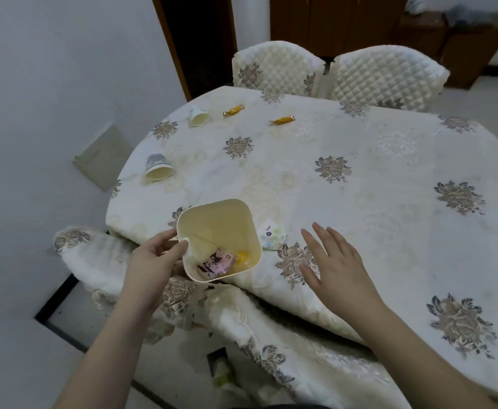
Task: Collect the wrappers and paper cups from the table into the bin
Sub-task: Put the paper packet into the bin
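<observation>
Cream plastic bin is being held at the near-left edge of the table by a person's left hand, whose fingers are clamped on the bin's near-left rim, as the right hand is hovering just above the cloth with its fingers spread apart and gripping nothing. Lying between that open hand and the bin is a white wrapper, touching the bin's right wall and sitting just beyond and to the left of the right hand's fingertips; the right hand is plainly the nearer of the 2. Its long axis is hard to judge, since the bin is hiding part of it. Inside the bin, a pink wrapper and a yellow piece are already resting at the bottom. Further off, 2 paper cups are lying on their sides near the left edge, the near cup with its mouth facing the person and the far cup close to the far-left edge, while 2 gold-wrapped sweets, the left sweet and the right sweet, are lying well apart from both hands toward the far edge. A short reach leftward and forward looks like all the white wrapper is asking for
</observation>
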The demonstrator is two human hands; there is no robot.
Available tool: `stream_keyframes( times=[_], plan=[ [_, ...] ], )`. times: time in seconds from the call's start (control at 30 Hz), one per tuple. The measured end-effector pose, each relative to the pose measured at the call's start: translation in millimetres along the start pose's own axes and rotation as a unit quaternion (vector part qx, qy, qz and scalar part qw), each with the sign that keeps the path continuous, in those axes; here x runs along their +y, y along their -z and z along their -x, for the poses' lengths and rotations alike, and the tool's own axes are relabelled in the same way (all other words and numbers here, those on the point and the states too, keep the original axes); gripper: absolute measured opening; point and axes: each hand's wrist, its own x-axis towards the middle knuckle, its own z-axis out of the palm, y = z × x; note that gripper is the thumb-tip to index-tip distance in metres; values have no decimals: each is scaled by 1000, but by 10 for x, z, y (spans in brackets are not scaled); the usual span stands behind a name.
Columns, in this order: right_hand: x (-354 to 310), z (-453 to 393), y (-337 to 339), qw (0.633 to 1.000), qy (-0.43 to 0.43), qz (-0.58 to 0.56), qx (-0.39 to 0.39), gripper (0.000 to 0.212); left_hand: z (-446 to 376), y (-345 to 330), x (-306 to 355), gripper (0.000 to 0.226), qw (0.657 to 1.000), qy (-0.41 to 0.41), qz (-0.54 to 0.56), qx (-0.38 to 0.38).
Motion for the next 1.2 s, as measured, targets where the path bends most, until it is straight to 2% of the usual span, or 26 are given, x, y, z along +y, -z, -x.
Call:
stream_keyframes(
  times=[0.1, 0.2, 0.33, 0.47, 0.73, 0.97, 1.2],
  plan=[
    [-179, -91, -57, 1000, -28, -2, 5, 63, -195, 35, -46, 33, 999, -22, -20, -17],
    [-384, -187, -124, 998, -64, 8, 11, 64, -427, 131, -49, 34, 997, -29, -22, -70],
    [-732, -269, -240, 991, -126, 14, 37, 64, -795, 369, -24, 30, 992, -5, -31, -120],
    [-1001, -361, -328, 987, -148, 50, 42, 65, -1063, 568, -39, 34, 984, -1, -62, -166],
    [-1162, -434, -507, 977, -204, 45, 33, 66, -1411, 630, -87, 37, 972, 20, -81, -220],
    [-959, -670, -624, 976, -211, 47, 3, 64, -1460, 562, -89, 36, 974, 31, -83, -210],
    [-630, -1144, -860, 983, -167, 59, -50, 61, -1447, 530, -158, 33, 980, 41, -75, -182]
  ],
)
